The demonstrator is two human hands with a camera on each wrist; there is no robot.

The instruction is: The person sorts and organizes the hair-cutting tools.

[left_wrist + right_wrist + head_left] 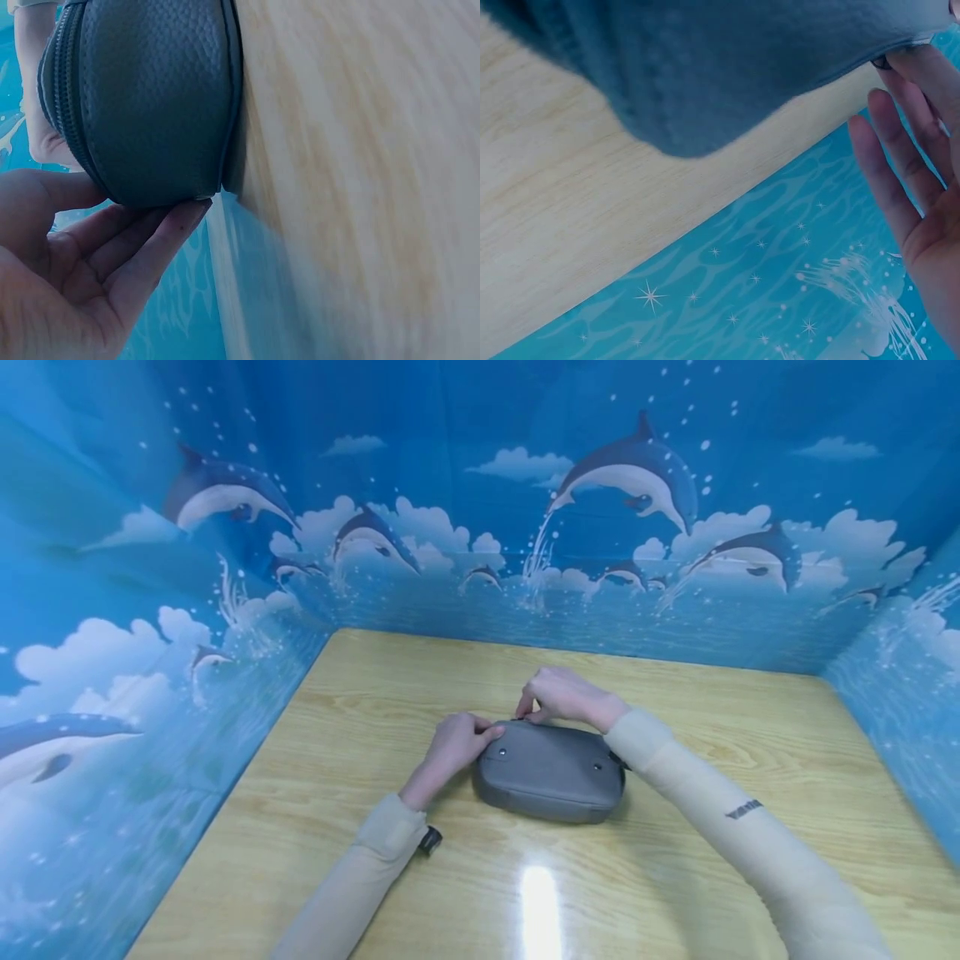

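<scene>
A small grey pebbled-leather zip bag (551, 781) lies on the wooden table, two metal studs showing on its upper panel. My left hand (454, 745) grips the bag's left end between thumb and fingers. In the left wrist view, the zip (71, 97) runs along one edge of the bag, close to the left thumb. My right hand (567, 697) reaches over to the far left corner, thumb and forefinger pinching a small dark piece (882, 63) at the bag's edge, which looks like a zipper pull. The other right fingers are extended apart from the bag.
The wood-grain table (360, 693) is bordered at the back and sides by a blue dolphin-print curtain (465, 510). A black strap piece (430, 841) shows at the left cuff. Light reflects off the table's near part.
</scene>
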